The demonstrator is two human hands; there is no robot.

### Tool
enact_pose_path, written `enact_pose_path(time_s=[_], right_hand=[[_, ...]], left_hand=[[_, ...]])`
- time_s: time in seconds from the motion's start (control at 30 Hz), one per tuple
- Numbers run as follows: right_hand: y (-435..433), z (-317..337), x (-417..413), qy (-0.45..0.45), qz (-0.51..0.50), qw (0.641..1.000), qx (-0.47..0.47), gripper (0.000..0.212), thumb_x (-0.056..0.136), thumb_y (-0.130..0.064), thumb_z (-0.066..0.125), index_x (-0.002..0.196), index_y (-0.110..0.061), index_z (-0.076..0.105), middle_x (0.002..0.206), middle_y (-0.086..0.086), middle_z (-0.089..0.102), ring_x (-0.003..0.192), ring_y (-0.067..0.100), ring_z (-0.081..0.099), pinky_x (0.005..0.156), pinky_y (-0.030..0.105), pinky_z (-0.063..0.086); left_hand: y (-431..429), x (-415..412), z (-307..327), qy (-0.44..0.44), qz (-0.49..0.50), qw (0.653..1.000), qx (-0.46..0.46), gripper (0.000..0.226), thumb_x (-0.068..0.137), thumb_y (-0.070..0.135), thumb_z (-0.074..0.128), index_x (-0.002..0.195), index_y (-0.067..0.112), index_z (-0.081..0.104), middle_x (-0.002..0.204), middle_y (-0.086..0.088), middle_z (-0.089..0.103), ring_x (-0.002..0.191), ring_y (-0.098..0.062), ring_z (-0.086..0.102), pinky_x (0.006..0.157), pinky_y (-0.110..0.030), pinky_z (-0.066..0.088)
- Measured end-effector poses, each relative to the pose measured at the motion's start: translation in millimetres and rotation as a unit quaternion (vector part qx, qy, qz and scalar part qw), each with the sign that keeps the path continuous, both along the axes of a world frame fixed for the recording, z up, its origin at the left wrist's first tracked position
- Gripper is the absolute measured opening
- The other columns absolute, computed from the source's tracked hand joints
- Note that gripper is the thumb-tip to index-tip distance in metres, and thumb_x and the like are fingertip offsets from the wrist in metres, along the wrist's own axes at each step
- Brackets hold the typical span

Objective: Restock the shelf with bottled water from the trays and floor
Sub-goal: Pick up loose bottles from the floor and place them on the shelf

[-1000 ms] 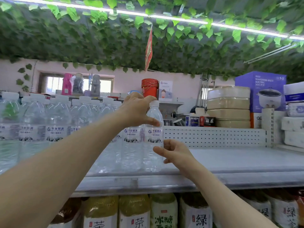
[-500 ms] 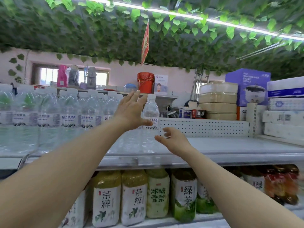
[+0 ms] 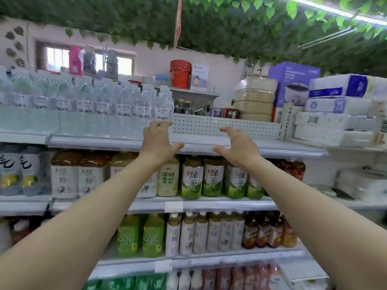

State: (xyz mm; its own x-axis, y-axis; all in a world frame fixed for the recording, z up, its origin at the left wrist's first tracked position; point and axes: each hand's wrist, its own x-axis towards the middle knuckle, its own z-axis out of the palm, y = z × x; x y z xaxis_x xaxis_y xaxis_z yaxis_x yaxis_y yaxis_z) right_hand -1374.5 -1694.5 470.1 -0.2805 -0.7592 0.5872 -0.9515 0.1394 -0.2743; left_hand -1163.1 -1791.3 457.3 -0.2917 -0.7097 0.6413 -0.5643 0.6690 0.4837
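Water bottle labels [image 3: 123, 109] blur unreadably; bottom-row drinks [image 3: 219, 278] cut off below.

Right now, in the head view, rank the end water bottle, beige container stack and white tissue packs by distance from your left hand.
1. End water bottle, just above the left hand.
2. Beige container stack, to the right.
3. White tissue packs, far right.
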Motion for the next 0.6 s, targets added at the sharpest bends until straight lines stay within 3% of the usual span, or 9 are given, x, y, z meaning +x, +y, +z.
enact_pose_path(time_s=[0.17,0.33,0.6], right_hand=[[108.9,-35.9,-15.9,-0.035,0.017,0.999,0.029,0.062,0.093,-0.053,0.064,0.145,-0.023,0.049,0.145,0.005,0.055,0.130,0.024,0.054,0.102,0.043,0.050],[207.2,-75.9,-18.1,-0.040,0.005,0.999,0.032,0.061,0.094,-0.052,0.063,0.147,-0.027,0.047,0.143,0.006,0.054,0.132,0.025,0.050,0.103,0.040,0.044],[271.6,-111.9,-41.3,-0.038,-0.013,0.998,0.050,0.064,0.092,-0.055,0.063,0.148,-0.031,0.045,0.144,0.004,0.054,0.134,0.022,0.048,0.103,0.041,0.044]], left_hand=[[104.5,-19.4,-47.1,0.019,-0.009,0.999,0.035,0.067,0.093,0.054,0.058,0.144,0.013,0.045,0.148,-0.010,0.040,0.139,-0.029,0.030,0.114,-0.040,0.028],[185.4,-32.9,-86.7,0.025,-0.034,0.998,0.053,0.062,0.095,0.056,0.051,0.142,0.016,0.048,0.149,-0.009,0.039,0.141,-0.026,0.030,0.114,-0.039,0.025],[239.4,-49.9,-129.0,0.015,-0.049,0.996,0.080,0.059,0.096,0.055,0.052,0.140,0.016,0.049,0.145,-0.005,0.044,0.138,-0.023,0.034,0.107,-0.038,0.034]])
